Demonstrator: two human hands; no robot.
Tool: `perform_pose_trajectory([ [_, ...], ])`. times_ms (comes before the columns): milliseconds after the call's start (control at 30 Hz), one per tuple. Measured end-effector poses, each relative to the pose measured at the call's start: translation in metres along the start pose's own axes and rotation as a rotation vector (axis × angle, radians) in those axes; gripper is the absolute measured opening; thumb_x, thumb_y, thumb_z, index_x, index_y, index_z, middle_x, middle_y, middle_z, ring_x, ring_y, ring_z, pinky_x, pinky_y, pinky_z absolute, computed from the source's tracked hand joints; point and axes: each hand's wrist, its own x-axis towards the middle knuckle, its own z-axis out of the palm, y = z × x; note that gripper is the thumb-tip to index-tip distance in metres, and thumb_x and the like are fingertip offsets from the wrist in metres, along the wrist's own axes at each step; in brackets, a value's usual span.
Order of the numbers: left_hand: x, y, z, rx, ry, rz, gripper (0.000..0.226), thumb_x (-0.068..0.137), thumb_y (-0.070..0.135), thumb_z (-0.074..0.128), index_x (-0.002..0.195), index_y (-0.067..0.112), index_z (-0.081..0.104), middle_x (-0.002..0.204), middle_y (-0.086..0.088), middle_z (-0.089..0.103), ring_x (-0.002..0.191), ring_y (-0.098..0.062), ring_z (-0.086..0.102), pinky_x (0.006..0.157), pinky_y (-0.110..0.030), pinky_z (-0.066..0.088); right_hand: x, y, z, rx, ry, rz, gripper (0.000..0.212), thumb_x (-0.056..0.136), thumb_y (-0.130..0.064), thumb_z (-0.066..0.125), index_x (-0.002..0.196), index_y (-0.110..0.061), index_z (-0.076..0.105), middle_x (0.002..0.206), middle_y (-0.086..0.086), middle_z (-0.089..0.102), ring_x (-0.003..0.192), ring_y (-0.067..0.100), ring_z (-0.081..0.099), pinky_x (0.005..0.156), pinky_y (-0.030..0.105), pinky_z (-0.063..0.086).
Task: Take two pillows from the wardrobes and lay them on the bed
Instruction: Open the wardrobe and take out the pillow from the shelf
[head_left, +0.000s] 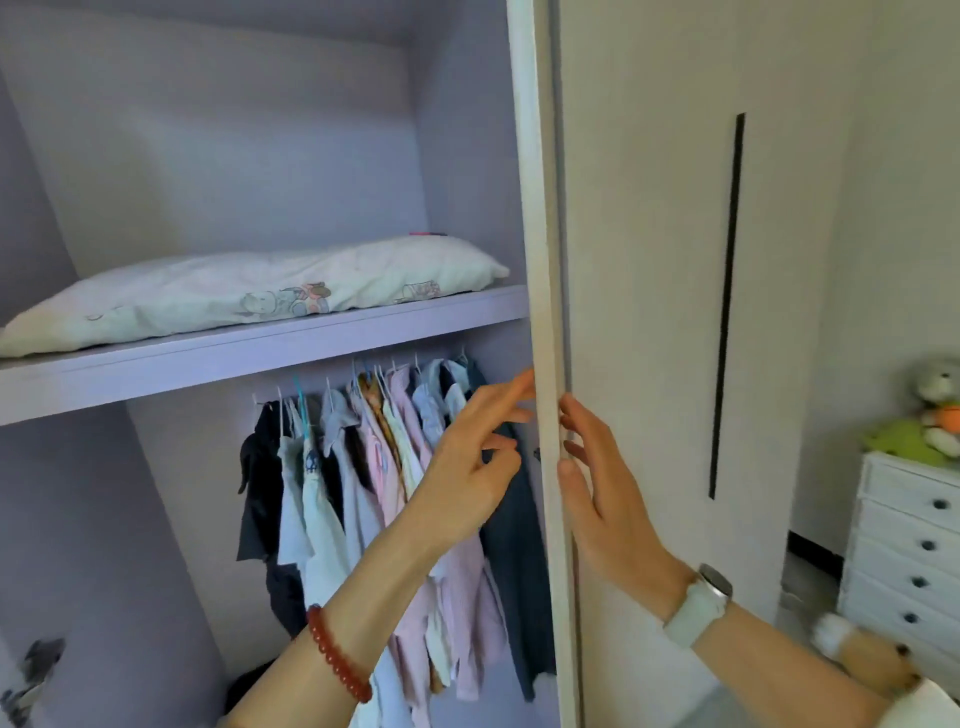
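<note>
A white pillow (249, 293) with small cartoon prints lies flat on the upper shelf (260, 351) of the open wardrobe. Below it, my left hand (470, 457) reaches toward the edge of the wardrobe door (540, 260), fingers spread and loosely bent, one fingertip touching the edge. My right hand (602, 483) lies flat against the outer side of that door edge, fingers straight. Neither hand holds anything. Only one pillow is in view.
Several shirts (384, 467) hang on a rail under the shelf. A closed wardrobe door with a long black handle slot (727, 306) stands to the right. A white chest of drawers (909, 545) with soft toys (930, 415) on top is at the far right.
</note>
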Motion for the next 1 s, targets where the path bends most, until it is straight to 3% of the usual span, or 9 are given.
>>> perform_pose_trajectory([
  [133, 0.04, 0.005, 0.033, 0.185, -0.215, 0.123, 0.077, 0.077, -0.003, 0.039, 0.127, 0.052, 0.023, 0.145, 0.019, 0.022, 0.132, 0.003, 0.02, 0.104, -0.015, 0.025, -0.008, 0.005, -0.047, -0.109, 0.121, 0.097, 0.052, 0.089, -0.024, 0.036, 0.136, -0.04, 0.018, 0.135, -0.013, 0.042, 0.115, -0.004, 0.046, 0.094, 0.008, 0.037],
  [233, 0.073, 0.003, 0.067, 0.317, -0.322, 0.189, 0.079, 0.085, 0.001, 0.046, 0.126, 0.058, 0.01, 0.147, 0.021, 0.006, 0.137, -0.003, 0.008, 0.107, -0.021, 0.014, -0.01, 0.015, -0.08, -0.292, 0.276, 0.141, 0.052, 0.089, -0.013, 0.038, 0.138, -0.022, 0.024, 0.118, -0.003, 0.056, 0.087, -0.005, 0.054, 0.074, -0.004, 0.036],
  [300, 0.091, 0.002, 0.088, 0.404, -0.348, 0.202, 0.073, 0.088, 0.007, 0.047, 0.133, 0.051, 0.008, 0.153, 0.014, 0.003, 0.14, -0.011, 0.003, 0.11, -0.026, 0.01, -0.006, 0.022, -0.098, -0.408, 0.397, 0.184, 0.048, 0.088, -0.001, 0.041, 0.134, -0.008, 0.03, 0.108, 0.011, 0.062, 0.078, 0.008, 0.058, 0.066, 0.004, 0.036],
  [367, 0.102, 0.001, 0.102, 0.479, -0.329, 0.201, 0.068, 0.089, 0.01, 0.047, 0.141, 0.039, 0.013, 0.156, 0.005, 0.002, 0.142, -0.017, 0.002, 0.114, -0.034, 0.01, 0.001, 0.027, -0.113, -0.447, 0.465, 0.255, 0.046, 0.087, 0.004, 0.039, 0.131, -0.005, 0.034, 0.115, 0.016, 0.059, 0.089, 0.028, 0.061, 0.073, 0.021, 0.041],
  [467, 0.109, -0.005, 0.105, 0.508, -0.272, 0.181, 0.062, 0.09, 0.013, 0.046, 0.143, 0.031, 0.019, 0.156, 0.001, 0.006, 0.143, -0.019, 0.004, 0.116, -0.037, 0.01, 0.01, 0.028, -0.124, -0.459, 0.515, 0.372, 0.05, 0.085, 0.003, 0.039, 0.133, -0.005, 0.03, 0.124, 0.018, 0.051, 0.105, 0.034, 0.053, 0.081, 0.033, 0.042],
  [600, 0.106, -0.02, 0.067, 0.559, -0.187, 0.153, 0.054, 0.09, 0.015, 0.047, 0.14, 0.028, 0.03, 0.154, 0.0, 0.016, 0.14, -0.019, 0.014, 0.114, -0.037, 0.015, 0.024, 0.014, -0.105, -0.558, 0.588, 0.32, 0.064, 0.084, 0.003, 0.045, 0.14, -0.002, 0.015, 0.147, 0.024, 0.02, 0.137, 0.034, 0.018, 0.112, 0.04, 0.018],
  [700, 0.098, -0.034, 0.016, 0.662, -0.093, 0.12, 0.051, 0.088, 0.014, 0.049, 0.137, 0.024, 0.037, 0.151, -0.002, 0.025, 0.138, -0.019, 0.02, 0.114, -0.037, 0.017, 0.046, -0.001, -0.064, -0.578, 0.521, 0.102, 0.065, 0.082, 0.005, 0.047, 0.139, -0.009, 0.021, 0.148, 0.02, 0.021, 0.138, 0.029, 0.015, 0.112, 0.045, 0.011],
  [867, 0.085, -0.068, -0.097, 0.879, 0.135, 0.053, 0.046, 0.087, 0.014, 0.051, 0.132, 0.019, 0.045, 0.145, -0.005, 0.035, 0.133, -0.024, 0.031, 0.108, -0.04, 0.026, 0.107, -0.002, 0.028, -0.396, 0.257, 0.011, 0.053, 0.083, 0.002, 0.051, 0.133, -0.006, 0.036, 0.138, 0.019, 0.039, 0.128, 0.032, 0.035, 0.106, 0.039, 0.028],
  [1000, 0.082, -0.095, -0.191, 1.097, 0.3, -0.041, 0.048, 0.085, 0.017, 0.054, 0.132, 0.019, 0.044, 0.144, -0.007, 0.036, 0.134, -0.025, 0.027, 0.108, -0.045, 0.022, 0.167, 0.016, 0.095, -0.475, 0.075, -0.125, 0.049, 0.083, -0.005, 0.056, 0.13, -0.006, 0.041, 0.132, 0.019, 0.047, 0.123, 0.035, 0.042, 0.103, 0.047, 0.036],
])
